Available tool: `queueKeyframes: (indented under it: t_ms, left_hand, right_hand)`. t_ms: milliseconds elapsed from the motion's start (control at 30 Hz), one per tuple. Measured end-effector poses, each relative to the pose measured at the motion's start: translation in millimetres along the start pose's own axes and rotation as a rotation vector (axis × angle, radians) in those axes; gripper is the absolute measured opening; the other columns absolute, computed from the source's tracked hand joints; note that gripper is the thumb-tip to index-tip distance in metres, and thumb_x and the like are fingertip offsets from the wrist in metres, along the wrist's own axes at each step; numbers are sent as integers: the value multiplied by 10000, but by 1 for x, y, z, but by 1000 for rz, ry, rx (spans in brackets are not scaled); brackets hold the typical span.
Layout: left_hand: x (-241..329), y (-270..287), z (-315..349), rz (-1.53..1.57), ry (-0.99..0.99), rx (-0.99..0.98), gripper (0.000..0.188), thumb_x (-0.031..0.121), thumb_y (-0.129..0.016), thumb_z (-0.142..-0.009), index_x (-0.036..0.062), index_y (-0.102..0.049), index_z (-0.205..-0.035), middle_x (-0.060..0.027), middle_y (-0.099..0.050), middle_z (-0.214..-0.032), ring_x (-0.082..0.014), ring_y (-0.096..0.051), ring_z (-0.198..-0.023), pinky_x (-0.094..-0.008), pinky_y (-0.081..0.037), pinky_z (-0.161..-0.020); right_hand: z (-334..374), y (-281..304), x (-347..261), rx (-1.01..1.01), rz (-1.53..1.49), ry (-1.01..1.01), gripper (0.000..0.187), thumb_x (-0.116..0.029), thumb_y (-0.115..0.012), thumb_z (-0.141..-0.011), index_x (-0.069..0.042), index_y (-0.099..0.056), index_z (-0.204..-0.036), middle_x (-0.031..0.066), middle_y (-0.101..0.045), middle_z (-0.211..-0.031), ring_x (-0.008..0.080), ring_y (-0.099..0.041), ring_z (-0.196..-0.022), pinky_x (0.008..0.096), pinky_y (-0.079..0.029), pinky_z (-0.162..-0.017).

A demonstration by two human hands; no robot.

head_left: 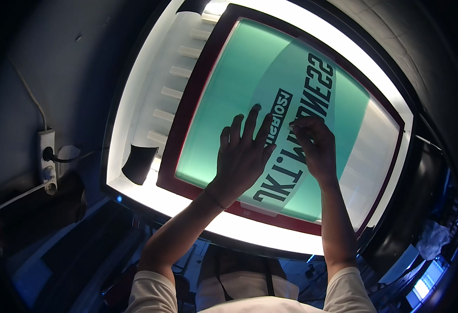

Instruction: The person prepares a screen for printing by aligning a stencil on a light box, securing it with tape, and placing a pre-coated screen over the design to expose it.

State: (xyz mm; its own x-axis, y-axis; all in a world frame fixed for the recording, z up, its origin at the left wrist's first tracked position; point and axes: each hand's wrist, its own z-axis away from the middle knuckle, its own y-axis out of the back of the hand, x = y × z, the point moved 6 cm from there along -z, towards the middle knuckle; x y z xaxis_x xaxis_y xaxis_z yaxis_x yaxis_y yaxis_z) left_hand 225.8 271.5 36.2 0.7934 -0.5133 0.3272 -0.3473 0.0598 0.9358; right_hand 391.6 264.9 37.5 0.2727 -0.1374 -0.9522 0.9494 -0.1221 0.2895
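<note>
A screen-printing frame point(185, 107) with dark red edges lies on a glowing light table point(260, 236). Green coating covers most of its mesh point(221, 88), and a pale strip point(371, 151) runs along the right side. On the mesh rests a clear film sheet point(273, 73) with large black mirrored lettering. My left hand point(243, 163) lies over the mesh and the film's left part, fingers spread and holding nothing visible. Just right of it, my right hand point(318, 143) is above the lettering, thumb and fingertips pinched together. A tiny pale bit shows at the pinch, too small to name.
Pale slats point(171, 93) line the light table's left side. A black piece point(139, 164) covers its near left corner. A power strip point(47, 156) with plugs hangs at the left wall. Crumpled clear plastic point(432, 240) and a lit screen point(428, 281) are at lower right.
</note>
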Motion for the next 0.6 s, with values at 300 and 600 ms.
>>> queueKeyframes:
  t_ms: [300, 600]
  left_hand:
    - [-1, -2, 0, 12, 4, -5, 596, 324, -618, -878, 121, -425, -1404, -122, -327, -1440, -344, -347, -1213, -473, -320, -956]
    - [-1, -1, -1, 11, 3, 0, 577, 310, -610, -883, 116, -434, -1396, -120, -331, -1435, -337, -348, -1211, -469, -322, -949]
  right_hand:
    - [3, -1, 6, 40, -15, -29, 85, -39, -600, -897, -18, -619, -977, 59, -670, -922, 150, -636, -863, 294, -498, -785]
    - [3, -2, 7, 38, -25, -40, 85, -33, -604, -892, -18, -618, -975, 55, -669, -918, 144, -631, -865, 289, -495, -783]
